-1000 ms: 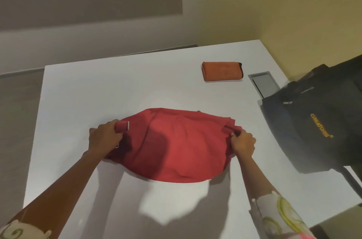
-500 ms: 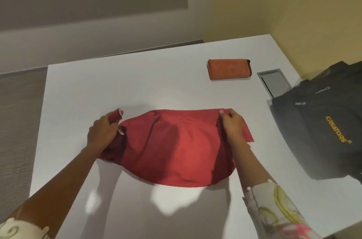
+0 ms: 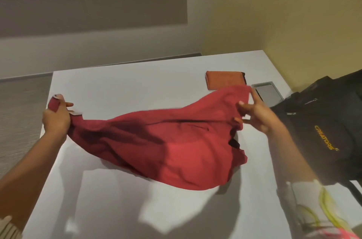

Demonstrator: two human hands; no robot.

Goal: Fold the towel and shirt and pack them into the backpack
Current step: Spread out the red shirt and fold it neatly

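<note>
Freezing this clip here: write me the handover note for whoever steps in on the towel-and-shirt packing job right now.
Hands: the left hand grips one end of the red shirt; the right hand pinches the other end. Both ends are held up off the white table, and the middle sags onto it.
Things: the orange towel lies folded at the table's far side. The black backpack sits at the right edge; I cannot tell whether it is open.
Done: towel folded.
Left: fold the shirt, then pack both into the backpack.
</note>
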